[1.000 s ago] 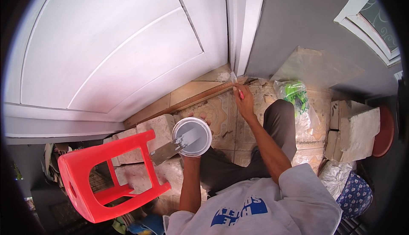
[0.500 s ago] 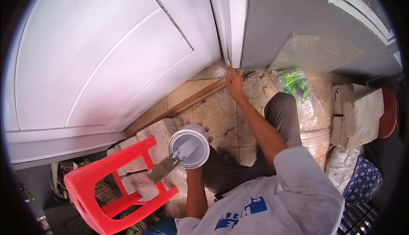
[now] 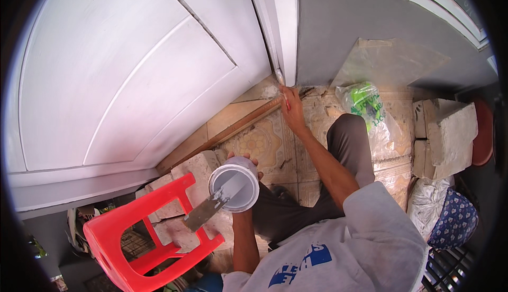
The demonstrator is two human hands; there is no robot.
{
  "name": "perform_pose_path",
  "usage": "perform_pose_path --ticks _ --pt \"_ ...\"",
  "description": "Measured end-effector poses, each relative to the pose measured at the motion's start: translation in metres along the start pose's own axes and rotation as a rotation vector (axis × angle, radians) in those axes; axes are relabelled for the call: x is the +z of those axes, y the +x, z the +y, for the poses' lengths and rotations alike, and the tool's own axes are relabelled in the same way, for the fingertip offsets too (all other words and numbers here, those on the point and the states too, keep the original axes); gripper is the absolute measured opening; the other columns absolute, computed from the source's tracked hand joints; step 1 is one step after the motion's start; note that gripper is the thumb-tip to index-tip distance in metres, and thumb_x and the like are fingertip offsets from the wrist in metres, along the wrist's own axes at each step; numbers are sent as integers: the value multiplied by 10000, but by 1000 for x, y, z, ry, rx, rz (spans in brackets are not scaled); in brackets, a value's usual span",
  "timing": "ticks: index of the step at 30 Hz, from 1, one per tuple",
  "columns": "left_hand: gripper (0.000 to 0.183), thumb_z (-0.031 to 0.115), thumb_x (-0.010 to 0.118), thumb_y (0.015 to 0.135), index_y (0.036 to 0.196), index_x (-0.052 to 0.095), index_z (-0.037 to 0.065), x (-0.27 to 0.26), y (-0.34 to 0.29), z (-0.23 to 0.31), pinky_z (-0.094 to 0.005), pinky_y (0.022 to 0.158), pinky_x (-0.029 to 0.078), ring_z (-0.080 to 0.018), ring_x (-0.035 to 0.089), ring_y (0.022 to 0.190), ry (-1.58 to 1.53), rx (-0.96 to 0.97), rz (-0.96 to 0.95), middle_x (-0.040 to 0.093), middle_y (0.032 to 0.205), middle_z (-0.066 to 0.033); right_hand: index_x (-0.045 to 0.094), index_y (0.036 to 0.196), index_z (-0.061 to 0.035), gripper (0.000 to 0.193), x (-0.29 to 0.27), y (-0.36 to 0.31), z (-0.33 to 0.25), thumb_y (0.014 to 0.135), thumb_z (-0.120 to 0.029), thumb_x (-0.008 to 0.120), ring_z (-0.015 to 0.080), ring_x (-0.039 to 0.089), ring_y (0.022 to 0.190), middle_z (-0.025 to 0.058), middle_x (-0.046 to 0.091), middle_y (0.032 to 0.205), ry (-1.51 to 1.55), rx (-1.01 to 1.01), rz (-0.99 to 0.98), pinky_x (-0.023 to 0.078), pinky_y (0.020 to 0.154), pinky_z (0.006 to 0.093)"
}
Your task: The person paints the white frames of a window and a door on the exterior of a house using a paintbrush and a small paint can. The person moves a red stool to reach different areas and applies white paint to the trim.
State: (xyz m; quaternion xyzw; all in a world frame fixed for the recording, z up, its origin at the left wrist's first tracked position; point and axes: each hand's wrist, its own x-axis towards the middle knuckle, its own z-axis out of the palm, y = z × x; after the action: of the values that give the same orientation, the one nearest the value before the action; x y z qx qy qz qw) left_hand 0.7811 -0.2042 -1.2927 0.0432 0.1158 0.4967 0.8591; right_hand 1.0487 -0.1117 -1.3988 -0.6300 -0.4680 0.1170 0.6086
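My left hand (image 3: pixel 247 159) is wrapped round a small paint can (image 3: pixel 254 199), with only fingertips showing past its far rim. Light grey paint coats the can's inside. A flat, paint-smeared strip (image 3: pixel 203 213), brown at its outer end, leans out of the can over the left rim. My right hand (image 3: pixel 291 103) grips a paintbrush (image 3: pixel 280 75) by its red handle. Its pale tip is at the foot of the white door frame (image 3: pixel 286 32), just above the floor; the exact contact is hard to make out.
A white panelled door (image 3: pixel 132 75) fills the left. A red plastic stool (image 3: pixel 100 234) lies tipped over beside pale blocks (image 3: pixel 193 173). On the right are a clear plastic bag (image 3: pixel 370 106) with green contents, more blocks (image 3: pixel 450 138) and a blue patterned bundle (image 3: pixel 452 220).
My right hand has shifted slightly down the frame, and more of the brush tip shows above it. The left hand and can stay nearly in place; the whole view has shifted a little.
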Motion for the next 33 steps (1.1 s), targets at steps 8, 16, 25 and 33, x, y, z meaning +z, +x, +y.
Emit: perform_pose_path --ticks 8,16,25,33 --pt "666 446 598 990 1538 417 112 6 5 -4 -662 916 536 -516 536 1274 -34 -4 9 510 1432 -310 679 1225 -18 255 -26 -52 -12 988 -107 649 265 613 952 134 564 1069 -44 227 -249 499 855 358" --pt "673 423 605 995 1547 392 102 10 6 -9 -666 904 548 -521 545 1266 -10 4 4 507 1430 -313 695 1214 -25 300 -7 -36 -7 935 -126 644 274 609 865 161 561 1021 -135 317 -182 498 788 374" --pt "649 414 597 1002 1540 410 103 10 4 -9 -643 882 553 -515 538 1267 19 3 22 499 1431 -317 678 1168 -30 290 20 -21 16 888 -18 604 388 644 878 257 544 1109 -222 318 -159 535 804 461" --pt "618 414 581 1012 1525 434 102 10 6 -8 -658 896 537 -521 524 1278 -3 -24 -2 502 1429 -315 643 1089 -11 259 25 -10 39 849 65 583 462 603 935 256 489 1088 -333 251 -237 528 825 506"
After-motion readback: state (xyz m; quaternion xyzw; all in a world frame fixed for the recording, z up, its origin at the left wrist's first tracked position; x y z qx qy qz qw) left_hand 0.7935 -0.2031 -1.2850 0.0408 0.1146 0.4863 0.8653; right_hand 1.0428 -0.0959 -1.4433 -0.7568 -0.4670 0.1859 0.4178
